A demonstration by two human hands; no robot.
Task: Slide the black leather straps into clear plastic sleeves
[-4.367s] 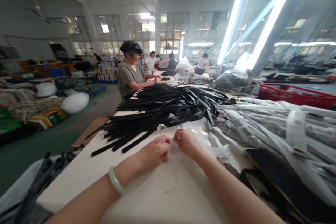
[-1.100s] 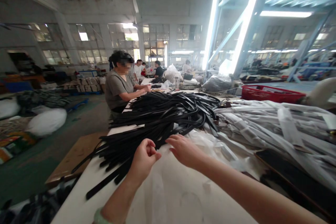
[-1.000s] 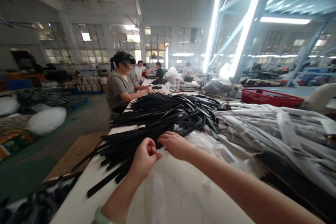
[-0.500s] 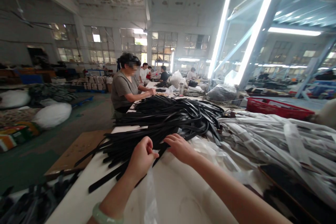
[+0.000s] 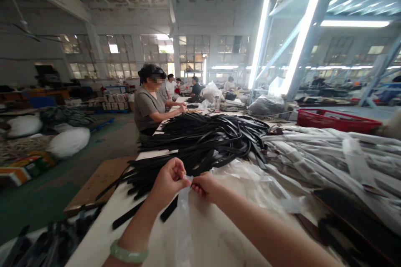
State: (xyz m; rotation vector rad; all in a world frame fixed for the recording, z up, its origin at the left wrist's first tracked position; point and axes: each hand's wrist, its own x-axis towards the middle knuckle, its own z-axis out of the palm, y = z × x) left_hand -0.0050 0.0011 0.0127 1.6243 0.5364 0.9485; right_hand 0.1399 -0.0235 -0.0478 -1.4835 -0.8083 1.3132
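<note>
The left hand (image 5: pixel 169 181) is clamped, thumb against fingers, on the top of a clear plastic sleeve (image 5: pixel 184 225) that hangs toward the person between the forearms. The right hand (image 5: pixel 207 187), stretched over the black straps (image 5: pixel 203 135) half a second ago, is now curled in beside the left thumb at the sleeve's upper end; whether it grips anything I cannot tell. The surface (image 5: pixel 102 226) shows a pale strip along its left edge, and there is room between the forearms. Straps crowd the far side, white-wrapped strips (image 5: pixel 313 154) the right. The sleeve's lower end is cut off by the frame; the right fingertips are partly hidden.
</note>
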